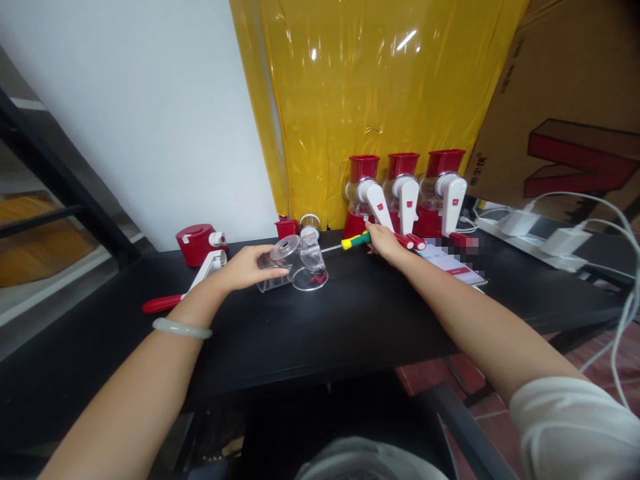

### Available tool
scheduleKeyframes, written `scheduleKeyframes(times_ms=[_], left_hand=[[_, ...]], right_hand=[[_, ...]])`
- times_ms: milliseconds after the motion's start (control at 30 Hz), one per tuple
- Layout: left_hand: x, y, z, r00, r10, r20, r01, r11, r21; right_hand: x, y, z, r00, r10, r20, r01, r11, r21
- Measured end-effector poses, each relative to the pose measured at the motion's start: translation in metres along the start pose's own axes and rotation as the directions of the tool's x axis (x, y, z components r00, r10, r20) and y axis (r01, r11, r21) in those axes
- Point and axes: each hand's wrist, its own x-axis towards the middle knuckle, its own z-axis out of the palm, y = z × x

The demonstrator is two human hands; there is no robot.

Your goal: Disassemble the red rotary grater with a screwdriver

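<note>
My left hand (pixel 255 265) grips the left part of a clear plastic grater housing (pixel 305 267), which lies on its side on the black table. A small red piece shows inside its round opening. In my right hand (pixel 383 243) is a screwdriver (pixel 354 241) with a green and yellow handle. The screwdriver's metal shaft points left, and its tip meets the right side of the housing; whether it sits in a screw is too small to tell. Behind the housing stand a metal grater drum (pixel 311 224) and a small red part (pixel 287 229).
Three assembled red and white rotary graters (pixel 406 193) stand at the back right. A red base (pixel 195 244) and a white crank with red handle (pixel 163 304) lie left. A phone (pixel 453 263) and a power strip with plugs (pixel 530 243) are on the right of the table (pixel 320 333).
</note>
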Motion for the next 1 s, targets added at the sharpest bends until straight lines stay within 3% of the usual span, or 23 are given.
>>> scheduleKeyframes(times_ms=[133,500,733,1000], left_hand=[[-0.0002,-0.0011,-0.0002,1.0,0.001,0.008,-0.001,1.0,0.011],[0.0,0.0022,0.0002,1.0,-0.008,0.003,0.008,1.0,0.0],[-0.0005,0.0044,0.0006,1.0,-0.021,-0.002,0.021,1.0,-0.013],[-0.0004,0.0026,0.0006,1.0,-0.013,-0.005,0.013,1.0,0.002]], right_hand=[[0.0007,-0.0017,0.0008,0.999,0.031,-0.036,-0.03,0.999,0.027],[0.0042,-0.0005,0.0029,0.995,0.101,0.008,-0.101,0.971,0.217],[0.0036,0.0009,-0.0001,0.999,0.028,0.025,-0.028,0.999,0.028],[-0.002,-0.0045,-0.0017,0.999,0.007,-0.032,-0.009,0.998,-0.057]])
